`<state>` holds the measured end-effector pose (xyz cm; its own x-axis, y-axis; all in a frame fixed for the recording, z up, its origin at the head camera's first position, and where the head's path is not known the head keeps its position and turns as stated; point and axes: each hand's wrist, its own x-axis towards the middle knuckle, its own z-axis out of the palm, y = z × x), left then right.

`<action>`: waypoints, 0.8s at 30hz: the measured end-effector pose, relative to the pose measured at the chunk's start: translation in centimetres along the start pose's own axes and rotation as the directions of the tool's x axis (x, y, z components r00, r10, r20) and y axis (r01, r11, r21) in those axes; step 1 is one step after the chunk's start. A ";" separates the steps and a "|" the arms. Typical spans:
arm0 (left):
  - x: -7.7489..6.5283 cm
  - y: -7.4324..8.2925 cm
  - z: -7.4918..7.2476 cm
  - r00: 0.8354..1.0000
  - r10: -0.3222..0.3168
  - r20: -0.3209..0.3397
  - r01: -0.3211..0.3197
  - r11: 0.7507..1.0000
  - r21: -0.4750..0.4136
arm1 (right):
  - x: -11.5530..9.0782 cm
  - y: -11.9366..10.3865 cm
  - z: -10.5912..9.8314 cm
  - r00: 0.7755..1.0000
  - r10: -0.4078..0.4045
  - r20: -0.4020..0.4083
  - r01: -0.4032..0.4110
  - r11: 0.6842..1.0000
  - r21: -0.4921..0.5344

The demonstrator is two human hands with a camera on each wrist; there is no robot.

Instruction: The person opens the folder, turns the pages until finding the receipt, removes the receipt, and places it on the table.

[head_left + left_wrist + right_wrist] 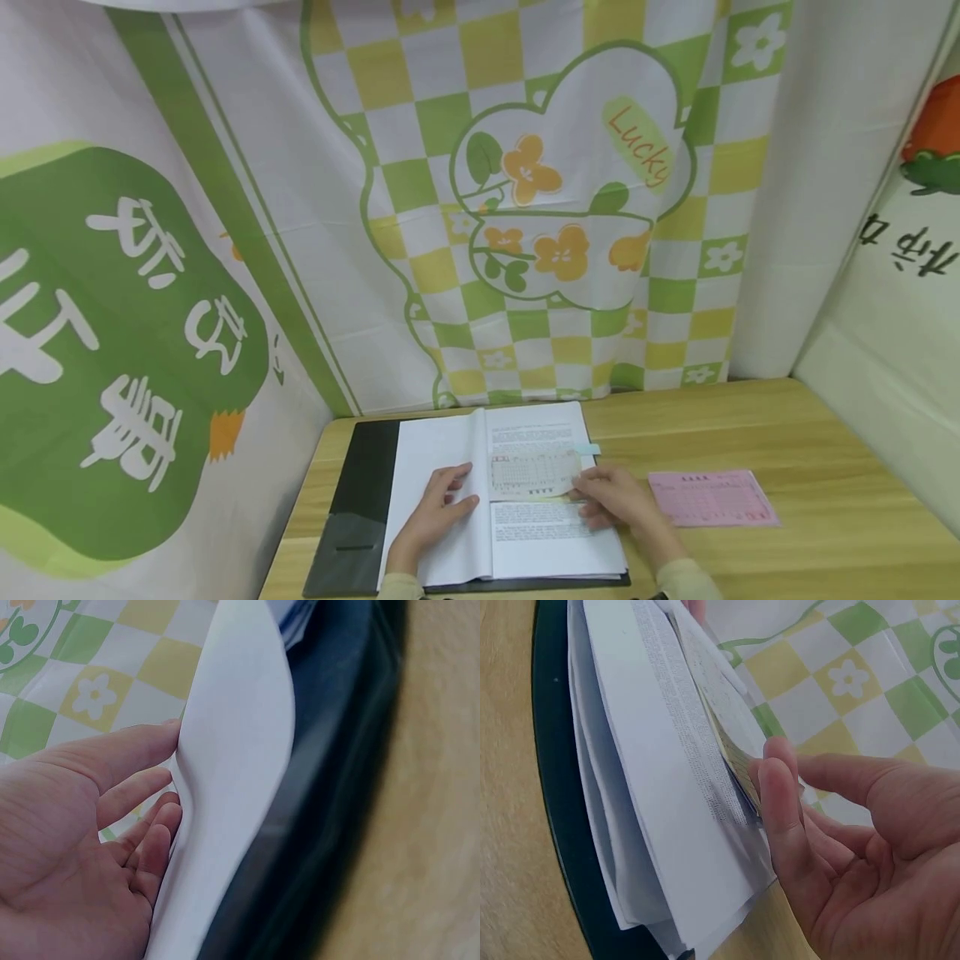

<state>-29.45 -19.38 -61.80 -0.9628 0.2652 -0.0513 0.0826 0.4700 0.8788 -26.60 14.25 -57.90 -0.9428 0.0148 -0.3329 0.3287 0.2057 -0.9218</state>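
An open black folder [347, 546] holds a thick stack of white sheets, with a blank page [431, 446] on the left and a printed page [555, 542] on the right. Over the printed page lies a pale printed form slip [534, 473] with a table on it. My right hand [618, 498] pinches that slip at its right end between thumb and fingers, as the right wrist view also shows. My left hand [437, 518] rests on the blank page near the fold, its fingers loosely bent; in the left wrist view the fingertips [166, 735] touch the paper.
A pink printed form [712, 498] lies on the wooden table [832, 500] to the right of the folder. A light blue tab [587, 449] sticks out from the right page's edge. Behind the table hangs a checked green and yellow curtain [525, 350].
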 end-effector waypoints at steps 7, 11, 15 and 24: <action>0.0 0.1 0.0 1.000 0.003 0.000 -0.003 1.000 -0.002 | 0.2 0.1 0.9 0.998 -0.026 -0.055 0.024 0.999 -0.038; 0.0 0.1 0.0 1.000 0.003 -0.002 -0.003 1.000 -0.002 | 0.5 0.1 1.3 0.996 -0.040 -0.077 0.038 0.999 -0.026; 0.0 0.1 0.0 1.000 0.004 -0.003 -0.004 1.000 -0.001 | 0.6 0.0 1.5 0.995 -0.025 -0.092 0.021 0.999 -0.044; -0.2 0.2 0.1 1.000 -0.005 -0.007 0.005 1.000 -0.002 | 0.7 0.8 1.1 0.994 -0.032 -0.107 0.031 0.999 -0.011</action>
<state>-29.18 -19.27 -61.63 -0.9649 0.2575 -0.0523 0.0777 0.4697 0.8794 -26.96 13.38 -59.05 -0.9535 0.1125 -0.2798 0.2983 0.2172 -0.9294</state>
